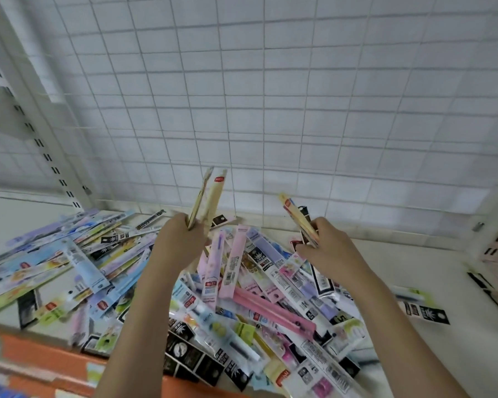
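Print on the packets is blurred and unreadable, and the left part of the pile (78, 271) is smeared. Both forearms are cut off at the bottom edge. The lower ends of the held packets are hidden inside the fists, so their count cannot be told.

Left hand (181, 244): fingers curled round a few cream pen packets (210, 193), held upright above the pile. Right hand (329, 249): clamped on a small bundle of yellow pen packets (298, 218), its top tilted leftward, also clear of the pile. The two hands are well apart.

The shelf (443, 354) carries the loose heap of sealed pen packets, overlapping in all directions. A pink packet (270, 308) lies on top near the middle. One black packet (423, 311) lies apart at the right. A white wire grid panel (270, 96) backs the shelf
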The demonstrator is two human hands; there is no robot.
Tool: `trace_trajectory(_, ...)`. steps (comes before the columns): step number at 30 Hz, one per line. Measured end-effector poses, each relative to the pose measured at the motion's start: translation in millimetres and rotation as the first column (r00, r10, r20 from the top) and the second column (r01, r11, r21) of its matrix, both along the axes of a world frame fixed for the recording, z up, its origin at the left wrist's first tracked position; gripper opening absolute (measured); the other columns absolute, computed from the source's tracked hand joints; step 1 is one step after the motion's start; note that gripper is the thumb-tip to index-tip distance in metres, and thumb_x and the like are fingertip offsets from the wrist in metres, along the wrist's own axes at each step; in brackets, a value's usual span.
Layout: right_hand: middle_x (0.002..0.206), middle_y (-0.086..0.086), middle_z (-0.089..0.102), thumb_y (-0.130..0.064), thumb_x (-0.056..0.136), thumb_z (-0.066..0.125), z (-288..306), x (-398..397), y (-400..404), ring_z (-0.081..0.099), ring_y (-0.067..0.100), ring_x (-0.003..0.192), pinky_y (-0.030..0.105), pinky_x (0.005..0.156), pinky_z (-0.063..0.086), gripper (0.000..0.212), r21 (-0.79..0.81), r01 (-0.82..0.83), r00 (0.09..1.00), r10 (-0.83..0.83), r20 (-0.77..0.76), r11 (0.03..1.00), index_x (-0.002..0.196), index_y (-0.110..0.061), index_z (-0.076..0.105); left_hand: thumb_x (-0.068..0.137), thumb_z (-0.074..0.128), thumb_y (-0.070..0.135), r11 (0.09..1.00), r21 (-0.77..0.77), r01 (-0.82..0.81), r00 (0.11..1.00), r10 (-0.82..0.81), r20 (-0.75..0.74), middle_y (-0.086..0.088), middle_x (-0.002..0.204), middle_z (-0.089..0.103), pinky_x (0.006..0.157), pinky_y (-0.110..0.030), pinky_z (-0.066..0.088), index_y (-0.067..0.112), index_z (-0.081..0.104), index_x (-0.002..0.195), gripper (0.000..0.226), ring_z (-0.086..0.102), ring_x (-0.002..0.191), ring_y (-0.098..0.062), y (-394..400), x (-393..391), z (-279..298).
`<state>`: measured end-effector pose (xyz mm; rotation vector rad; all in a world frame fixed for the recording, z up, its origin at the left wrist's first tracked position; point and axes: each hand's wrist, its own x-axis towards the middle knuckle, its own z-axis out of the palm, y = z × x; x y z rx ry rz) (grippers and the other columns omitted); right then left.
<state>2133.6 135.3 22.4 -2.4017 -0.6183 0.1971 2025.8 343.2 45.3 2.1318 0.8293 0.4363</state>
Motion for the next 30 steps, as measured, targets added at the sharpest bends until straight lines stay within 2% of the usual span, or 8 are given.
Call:
trace_trajectory(3, 0.086, -0.002, 0.056, -0.025, 0.094, 0.053, 0, -4, 6, 0.051, 0.013, 0.059, 0.031, 0.057, 0.043, 0.046, 0.003, -0.042, 0.999, 0.042, 0.007, 0.999, 0.134, -0.020, 0.031, 0.094, 0.044, 0.041, 1.000, 0.025, -0.017, 1.000, 0.017, 0.006, -0.008, 0.070, 0.060, 0.055, -0.029, 0.036, 0.007, 0.053, 0.077, 0.039, 0.050, 0.061, -0.023, -1, -9, 0)
trace_trajectory(5, 0.093, 0.000, 0.061, -0.023, 0.095, 0.050, 0, -6, 10, 0.052, 0.013, 0.058, 0.028, 0.054, 0.041, 0.053, -0.018, -0.053, 0.998, 0.053, -0.015, 0.998, 0.142, -0.019, 0.026, 0.093, 0.048, 0.039, 1.000, -0.016, -0.011, 0.999, 0.012, 0.053, -0.003, 0.067, 0.062, 0.053, -0.027, 0.037, 0.009, 0.056, 0.075, 0.037, 0.051, 0.061, -0.022, -1, -15, 0)
trace_trajectory(10, 0.094, 0.007, 0.068, -0.020, 0.095, 0.046, 0, -7, 21, 0.053, 0.018, 0.062, 0.028, 0.055, 0.042, 0.020, -0.018, -0.076, 0.996, 0.075, -0.039, 0.997, 0.113, -0.014, 0.052, 0.095, 0.048, 0.030, 0.974, -0.225, -0.030, 0.987, 0.065, 0.150, -0.001, 0.070, 0.071, 0.042, -0.016, 0.036, 0.013, 0.065, 0.076, 0.031, 0.044, 0.045, -0.011, 4, -23, 5)
trace_trajectory(18, 0.075, 0.002, 0.052, -0.017, 0.095, 0.043, 6, -10, 39, 0.048, 0.016, 0.057, 0.025, 0.048, 0.035, 0.010, -0.023, -0.062, 0.997, 0.060, -0.055, 0.998, 0.104, -0.014, 0.046, 0.095, 0.048, 0.029, 0.998, -0.053, 0.026, 0.995, -0.021, 0.094, 0.010, 0.027, 0.038, 0.032, -0.010, 0.025, 0.021, 0.070, 0.081, 0.027, 0.036, 0.028, -0.005, 21, -32, 5)
trace_trajectory(21, 0.075, 0.001, 0.049, -0.020, 0.094, 0.046, 6, -10, 51, 0.049, 0.016, 0.059, 0.026, 0.048, 0.034, 0.010, -0.048, -0.056, 0.996, 0.052, -0.078, 0.997, 0.102, -0.014, 0.046, 0.092, 0.055, 0.030, 0.995, -0.102, 0.002, 0.986, 0.015, 0.168, 0.007, 0.039, 0.052, 0.044, -0.016, 0.037, 0.016, 0.071, 0.074, 0.028, 0.045, 0.040, -0.008, 31, -33, 5)
trace_trajectory(24, 0.068, -0.001, 0.050, -0.031, 0.089, 0.056, 1, -10, 72, 0.048, 0.014, 0.054, 0.025, 0.050, 0.039, 0.018, -0.124, -0.043, 0.999, 0.039, -0.032, 0.991, 0.081, -0.018, 0.047, 0.087, 0.062, 0.031, 0.978, -0.209, -0.007, 0.979, 0.049, 0.200, -0.019, 0.075, 0.068, 0.071, -0.039, 0.053, 0.016, 0.068, 0.072, 0.023, 0.064, 0.068, -0.032, 42, -31, 2)
trace_trajectory(27, 0.064, -0.002, 0.053, -0.029, 0.086, 0.062, -10, -9, 95, 0.052, 0.014, 0.051, 0.023, 0.049, 0.043, 0.014, -0.189, 0.001, 1.000, -0.004, -0.014, 0.982, 0.084, -0.017, 0.055, 0.095, 0.047, 0.025, 0.990, -0.138, 0.008, 0.997, 0.003, 0.081, -0.007, 0.067, 0.055, 0.063, -0.031, 0.045, 0.002, 0.059, 0.092, 0.026, 0.060, 0.070, -0.027, 51, -27, -3)
trace_trajectory(30, 0.060, -0.002, 0.053, -0.032, 0.086, 0.061, -17, -10, 110, 0.052, 0.014, 0.049, 0.023, 0.048, 0.043, 0.021, -0.243, 0.039, 0.999, -0.045, -0.022, 0.969, 0.080, -0.014, 0.054, 0.095, 0.042, 0.023, 0.998, -0.053, 0.029, 0.999, -0.031, -0.027, -0.005, 0.063, 0.041, 0.057, -0.029, 0.034, 0.007, 0.048, 0.082, 0.022, 0.048, 0.064, -0.023, 61, -25, -8)
